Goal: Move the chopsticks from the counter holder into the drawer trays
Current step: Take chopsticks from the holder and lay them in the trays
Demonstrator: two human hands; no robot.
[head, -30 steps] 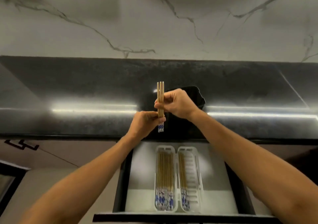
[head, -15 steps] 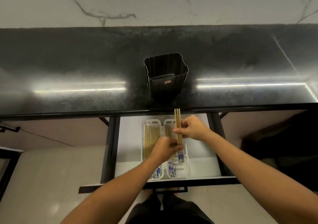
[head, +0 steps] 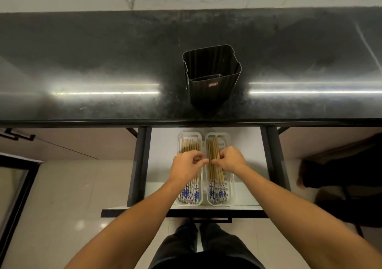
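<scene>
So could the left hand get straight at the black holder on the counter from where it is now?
Probably yes: the left hand is over the drawer trays, and nothing stands between it and the holder beyond the counter edge.

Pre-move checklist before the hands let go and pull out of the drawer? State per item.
1. Holder emptied: ok, no chopsticks visible inside.
2. Bundle laid inside the right tray: ok, sticks lie lengthwise within its walls.
3. Patterned ends matching the left tray: ok, blue-white ends all point toward the person.
4. Right hand released: cannot tell, fingers curl at the sticks.
5. Left hand released: cannot tell, fingertips sit at the divide between the trays.
6. Drawer open enough for withdrawal: ok, both trays fully exposed.
</scene>
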